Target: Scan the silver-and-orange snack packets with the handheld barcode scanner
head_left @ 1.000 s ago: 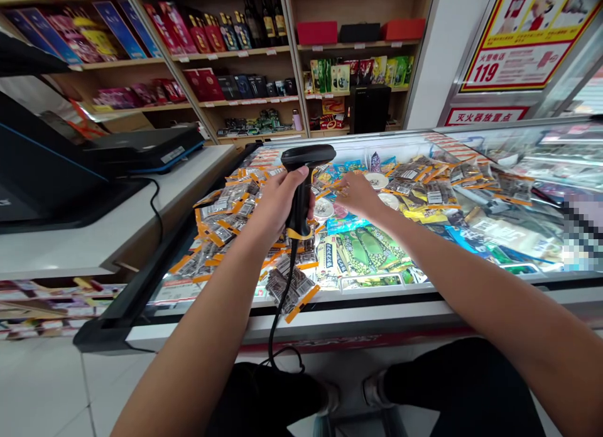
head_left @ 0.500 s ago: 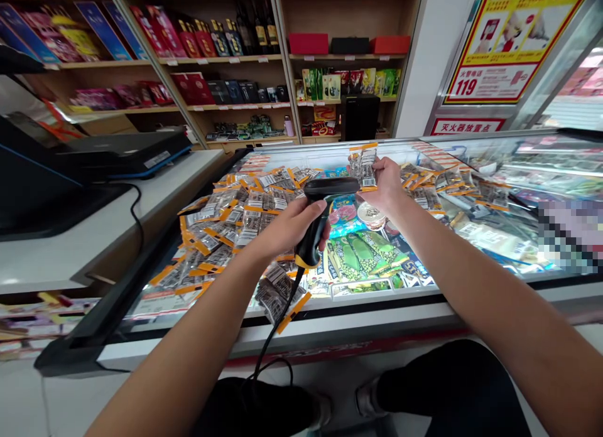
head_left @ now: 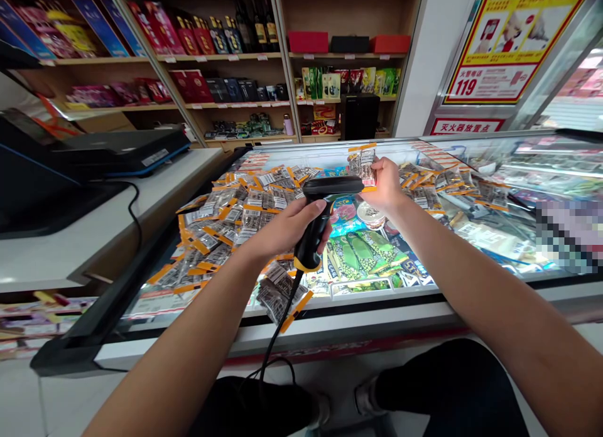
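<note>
My left hand [head_left: 294, 226] is wrapped round the handle of a black barcode scanner [head_left: 313, 236] with a yellow ring at its base. Its head points right, toward a small clear snack packet [head_left: 362, 164] with orange ends. That packet is gripped in my right hand [head_left: 384, 184], held up over the glass; reddish light shows near its lower edge. Similar packets [head_left: 221, 217] lie heaped to the left of the scanner, and more packets [head_left: 426, 186] lie right of my right hand. A few packets [head_left: 277, 292] rest near the front edge, partly behind the scanner's cable [head_left: 282, 324].
Under the packets is a glass-topped freezer [head_left: 377, 308] with green ice-pop packs [head_left: 362, 252] inside. A white counter [head_left: 56, 255] with a black device [head_left: 127, 148] stands at left. Stocked shelves [head_left: 221, 60] line the back. A blurred-out object [head_left: 570, 236] is at the right.
The scanner's head has shifted slightly right, closer to the held packet. A reddish light now shows on the packet's lower part, where the barcode was plain white before.
</note>
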Available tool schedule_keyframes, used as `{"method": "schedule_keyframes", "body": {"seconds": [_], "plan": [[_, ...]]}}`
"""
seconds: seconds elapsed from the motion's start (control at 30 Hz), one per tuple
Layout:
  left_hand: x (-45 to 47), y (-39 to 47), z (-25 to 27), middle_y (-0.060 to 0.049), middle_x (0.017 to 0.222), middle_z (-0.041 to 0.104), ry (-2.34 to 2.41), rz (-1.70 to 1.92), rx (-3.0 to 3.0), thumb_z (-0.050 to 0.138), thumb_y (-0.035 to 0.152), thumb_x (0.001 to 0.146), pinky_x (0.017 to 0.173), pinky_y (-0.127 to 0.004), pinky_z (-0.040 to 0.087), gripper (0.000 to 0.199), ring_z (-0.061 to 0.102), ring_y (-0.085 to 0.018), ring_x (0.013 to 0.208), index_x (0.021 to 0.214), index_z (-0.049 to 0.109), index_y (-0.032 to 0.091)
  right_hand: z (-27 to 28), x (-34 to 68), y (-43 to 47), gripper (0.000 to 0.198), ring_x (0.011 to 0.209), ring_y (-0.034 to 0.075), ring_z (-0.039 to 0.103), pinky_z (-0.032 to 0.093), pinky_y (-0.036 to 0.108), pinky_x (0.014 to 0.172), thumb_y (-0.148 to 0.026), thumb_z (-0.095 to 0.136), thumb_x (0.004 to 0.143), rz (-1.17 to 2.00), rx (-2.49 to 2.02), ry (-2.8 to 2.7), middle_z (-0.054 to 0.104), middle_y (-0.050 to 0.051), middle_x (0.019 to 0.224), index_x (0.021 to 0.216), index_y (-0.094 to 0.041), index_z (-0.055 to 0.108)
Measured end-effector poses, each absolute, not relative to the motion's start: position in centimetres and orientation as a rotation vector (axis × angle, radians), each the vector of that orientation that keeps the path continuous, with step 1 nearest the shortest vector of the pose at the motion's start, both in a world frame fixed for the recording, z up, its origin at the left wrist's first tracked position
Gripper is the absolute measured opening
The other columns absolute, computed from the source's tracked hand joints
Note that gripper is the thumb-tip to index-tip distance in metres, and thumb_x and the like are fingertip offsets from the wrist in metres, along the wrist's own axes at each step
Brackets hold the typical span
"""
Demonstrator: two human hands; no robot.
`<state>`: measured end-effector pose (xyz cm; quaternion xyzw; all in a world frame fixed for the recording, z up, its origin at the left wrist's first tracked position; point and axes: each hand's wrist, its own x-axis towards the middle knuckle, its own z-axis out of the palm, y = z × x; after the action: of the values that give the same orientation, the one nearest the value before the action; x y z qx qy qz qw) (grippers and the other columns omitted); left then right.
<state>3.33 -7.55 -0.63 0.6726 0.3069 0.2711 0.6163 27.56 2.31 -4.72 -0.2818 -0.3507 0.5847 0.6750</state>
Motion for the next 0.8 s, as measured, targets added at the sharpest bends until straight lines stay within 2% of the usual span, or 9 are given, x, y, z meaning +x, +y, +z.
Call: {"method": "schedule_keyframes", "body": {"seconds": [0.2,0.3,0.37,0.43,0.5,0.57,0.7,0.8], "plan": [[3.2,-7.4,-0.7,-0.004,0.07,0.064,0.683,0.613,1.53,0.052,0.057,0.093,0.046,-0.027,0.049,0.04,0.06,-0.015,0.05,0.093,0.056,0.017,-4.4,27.3,1.6,0.021,0.077,0.02,0.064,0.053,0.035,0.066,-0.032,0.048,0.067,1.327,-0.664,-0.775,0.065,0.001,0.086,0.087,-0.025,0.051],[3.3,-7.2,-0.8,-0.004,0.068,0.064,0.674,0.646,1.53,0.053,0.055,0.093,0.046,-0.027,0.048,0.039,0.059,-0.014,0.049,0.09,0.057,0.017,-4.0,27.4,1.7,0.02,0.079,0.021,0.065,0.053,0.036,0.067,-0.037,0.044,0.075,1.217,-0.747,-0.898,0.065,0.003,0.089,0.089,-0.025,0.052],[3.3,-6.9,-0.8,-0.004,0.065,0.063,0.716,0.715,1.514,0.052,0.056,0.092,0.045,-0.027,0.047,0.04,0.058,-0.014,0.047,0.086,0.058,0.017,-3.4,28.0,1.9,0.024,0.086,0.022,0.065,0.053,0.037,0.07,-0.04,0.04,0.082,0.97,-0.9,-1.017,0.064,0.004,0.093,0.096,-0.025,0.053],[3.2,-6.6,-0.7,-0.004,0.063,0.063,0.757,0.814,1.474,0.052,0.058,0.089,0.043,-0.026,0.045,0.042,0.057,-0.014,0.045,0.083,0.057,0.017,-2.6,29.6,1.9,0.027,0.097,0.024,0.064,0.052,0.039,0.078,-0.04,0.04,0.088,0.555,-1.13,-1.148,0.064,0.007,0.103,0.106,-0.025,0.055],[3.1,-6.2,-0.3,-0.003,0.061,0.062,0.761,0.925,1.414,0.053,0.059,0.086,0.041,-0.025,0.043,0.042,0.056,-0.014,0.044,0.083,0.056,0.017,-2.1,31.9,1.7,0.031,0.112,0.029,0.058,0.048,0.044,0.089,-0.037,0.045,0.091,0.092,-1.401,-1.254,0.061,0.011,0.119,0.118,-0.025,0.055],[2.8,-5.9,0.1,-0.002,0.06,0.06,0.755,1.026,1.352,0.055,0.058,0.084,0.04,-0.024,0.042,0.04,0.054,-0.013,0.042,0.084,0.055,0.018,-2.3,34.5,1.5,0.036,0.124,0.036,0.049,0.041,0.054,0.096,-0.032,0.052,0.089,-0.229,-1.711,-1.308,0.056,0.016,0.13,0.123,-0.022,0.057],[2.2,-5.5,0.8,0.001,0.057,0.057,0.75,1.132,1.262,0.054,0.057,0.085,0.038,-0.023,0.038,0.037,0.051,-0.012,0.04,0.086,0.054,0.019,-4.1,38.1,1.7,0.038,0.125,0.046,0.047,0.031,0.065,0.098,-0.025,0.058,0.087,-0.365,-2.2,-1.362,0.056,0.026,0.129,0.123,-0.012,0.062],[1.8,-5.3,1.1,0.001,0.056,0.056,0.731,1.172,1.231,0.052,0.057,0.086,0.04,-0.023,0.041,0.037,0.051,-0.011,0.04,0.087,0.055,0.019,-4.5,37.2,1.7,0.041,0.129,0.049,0.042,0.026,0.068,0.1,-0.028,0.059,0.088,-0.416,-2.236,-1.388,0.053,0.03,0.133,0.123,-0.008,0.062]]}}
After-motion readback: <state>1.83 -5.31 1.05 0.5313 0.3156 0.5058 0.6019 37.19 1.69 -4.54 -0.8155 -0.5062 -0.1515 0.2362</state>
